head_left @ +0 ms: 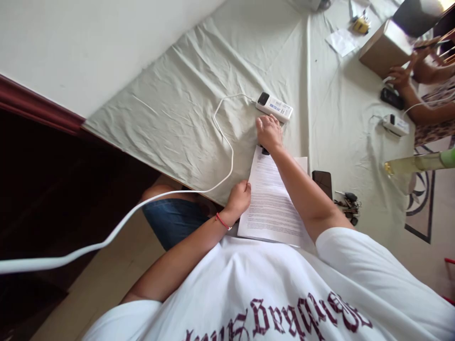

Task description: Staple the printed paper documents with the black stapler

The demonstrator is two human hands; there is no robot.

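A stack of printed papers (268, 203) lies at the table's near edge, close to my white shirt. My left hand (241, 196) is closed at the stack's left edge, thumb on top, pinching the sheets. At the top edge sits a black clip (265, 151), mostly covered by my right hand (270, 131). The fingers of that hand curl down over the clip, and what they do underneath is hidden. Just beyond the knuckles lies a white power bank (274, 107) with a dark display, a white cable (232, 156) running from it.
Right of the papers lie a dark phone (322, 183) and a bunch of keys (349, 204). A bottle (415, 164), a second white device (395, 125) and a cardboard box (386, 49) are farther right, where another person's hands (403, 76) work. A pale cloth (185, 94) covers the table.
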